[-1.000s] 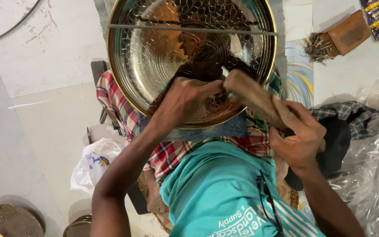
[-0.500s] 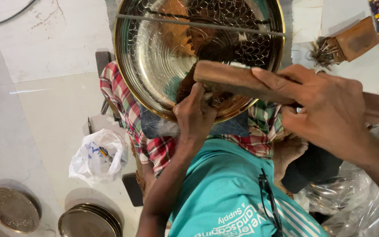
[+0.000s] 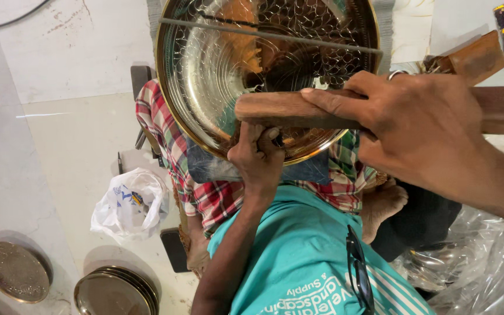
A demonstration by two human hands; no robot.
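A large brass plate (image 3: 205, 70) with a hammered scale pattern stands tilted on my lap, over a chequered cloth (image 3: 205, 195). My left hand (image 3: 258, 154) grips its near rim from below. My right hand (image 3: 415, 128) is raised close to the camera and closed around a long brown wooden tool (image 3: 281, 111), which lies across the lower part of the plate. A thin metal rod (image 3: 263, 35) crosses the top of the plate.
A white plastic bag (image 3: 126, 201) and a dark flat phone (image 3: 175, 249) lie on the floor to the left. A stack of brass plates (image 3: 115, 291) and a single plate (image 3: 16, 271) sit lower left. Another wooden block (image 3: 473, 55) is upper right, with clear plastic wrap (image 3: 485, 256) on the right.
My right hand has lifted the wooden tool up from the plate toward the camera. My left hand has slid from the plate's face down to its near rim.
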